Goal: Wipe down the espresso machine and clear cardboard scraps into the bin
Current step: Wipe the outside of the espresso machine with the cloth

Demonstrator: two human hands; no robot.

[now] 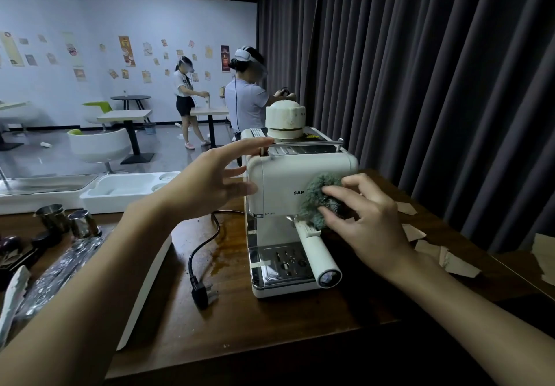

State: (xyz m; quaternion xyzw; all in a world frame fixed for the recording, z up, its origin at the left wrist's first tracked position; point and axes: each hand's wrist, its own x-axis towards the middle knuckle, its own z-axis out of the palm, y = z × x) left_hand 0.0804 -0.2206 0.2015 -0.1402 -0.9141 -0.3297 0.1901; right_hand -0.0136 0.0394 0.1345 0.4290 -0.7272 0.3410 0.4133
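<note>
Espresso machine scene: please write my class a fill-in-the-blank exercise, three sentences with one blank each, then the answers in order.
1. The right hand holds a fuzzy green ____ against the front of the espresso machine.
2. The black plug lies loose on the wooden ____.
3. The cardboard scraps lie on the machine's ____ side, near the curtain.
Missing words: cloth; table; right.
</note>
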